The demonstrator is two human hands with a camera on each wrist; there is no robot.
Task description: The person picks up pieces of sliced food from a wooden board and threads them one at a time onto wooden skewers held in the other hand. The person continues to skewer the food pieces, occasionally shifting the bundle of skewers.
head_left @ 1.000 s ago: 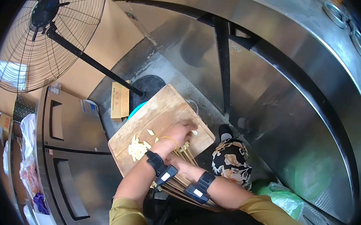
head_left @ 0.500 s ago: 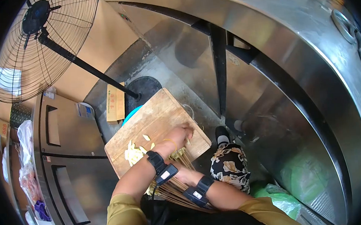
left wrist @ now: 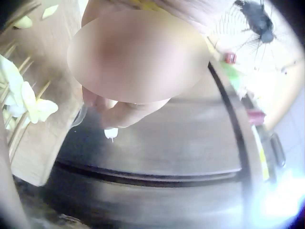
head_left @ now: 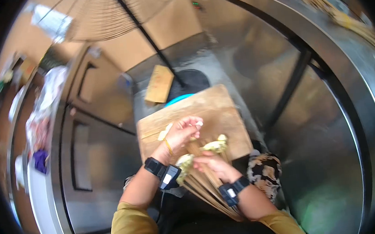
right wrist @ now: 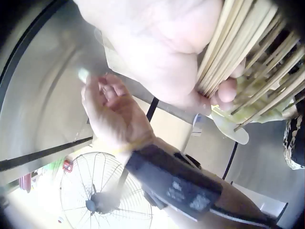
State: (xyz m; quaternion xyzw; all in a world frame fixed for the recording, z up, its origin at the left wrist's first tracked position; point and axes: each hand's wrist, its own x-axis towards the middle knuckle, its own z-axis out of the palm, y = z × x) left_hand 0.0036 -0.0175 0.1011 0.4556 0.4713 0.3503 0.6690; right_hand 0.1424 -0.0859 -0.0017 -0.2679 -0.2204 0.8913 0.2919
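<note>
Above the wooden cutting board (head_left: 208, 104), my left hand (head_left: 182, 132) has its palm turned partly up and pinches a small pale slice (head_left: 199, 123) at its fingertips. The same slice (left wrist: 111, 132) shows below the fingers in the left wrist view. My right hand (head_left: 217, 165) grips a bundle of bamboo skewers (right wrist: 236, 43) near the board's front edge. Around that hand lie skewers threaded with pale yellow-green slices (head_left: 216, 146), on both sides of it. Some loose pale slices (head_left: 164, 131) rest on the board, partly hidden behind my left hand.
Beyond the board stand a cardboard box (head_left: 159, 83) and a fan's black base (head_left: 195, 79). A steel cabinet (head_left: 102, 170) is on the left. On the right, a steel counter (head_left: 357, 55) bears more skewers (head_left: 332, 13). A patterned trouser leg (head_left: 265, 174) is close by.
The head view has swung left. My left hand has come up off the right part of the board and turned its palm up, holding a slice. My right hand and its skewers are now less covered.
</note>
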